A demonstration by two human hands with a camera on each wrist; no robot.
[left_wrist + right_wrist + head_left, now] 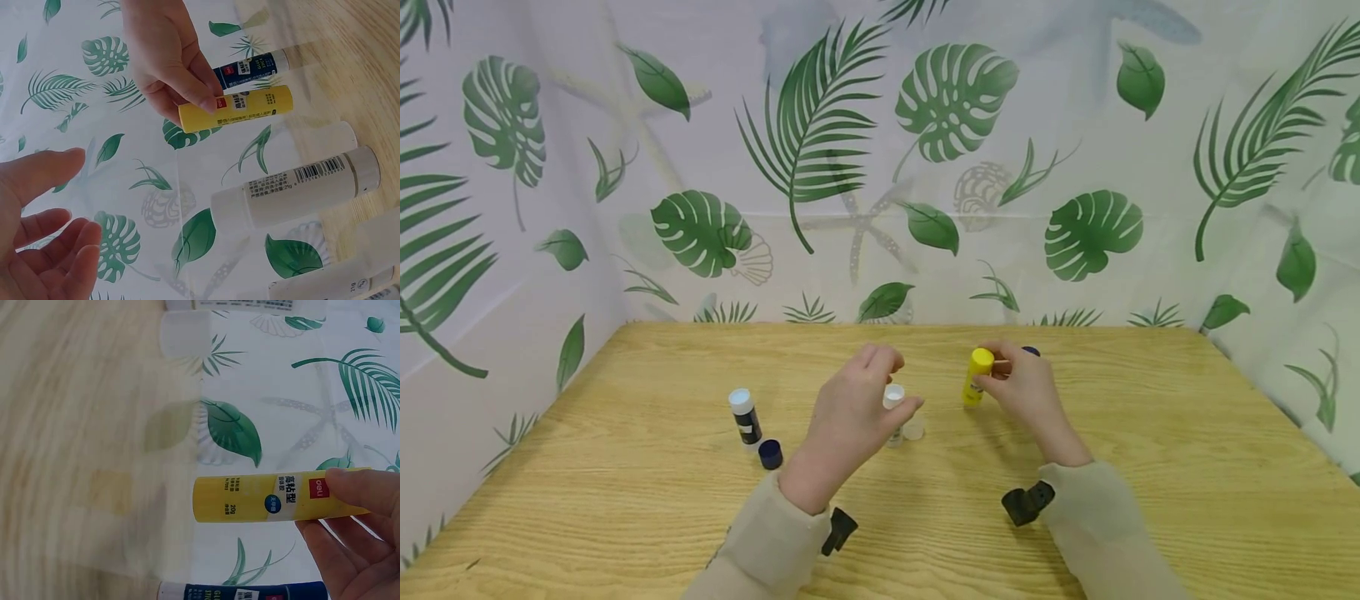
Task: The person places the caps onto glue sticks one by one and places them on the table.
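Note:
My right hand (1022, 387) grips a yellow glue stick (977, 379) near its top, holding it upright; whether its base touches the table cannot be told. In the right wrist view, thumb and fingers close around the yellow tube (250, 499). My left hand (853, 400) hovers with fingers loosely bent and nothing between them. Just beyond it stands a white glue stick (893, 393), partly hidden by that hand. The left wrist view shows this white tube (300, 187) apart from the fingers. A small whitish cap (913, 432) lies beside it.
A dark-labelled glue stick with a white top (745, 417) stands at the left, near a dark blue cap (771, 454). Behind my right hand is a blue glue stick (253, 70). The wooden table (1187, 433) meets a leaf-patterned cloth (865, 167) at the back.

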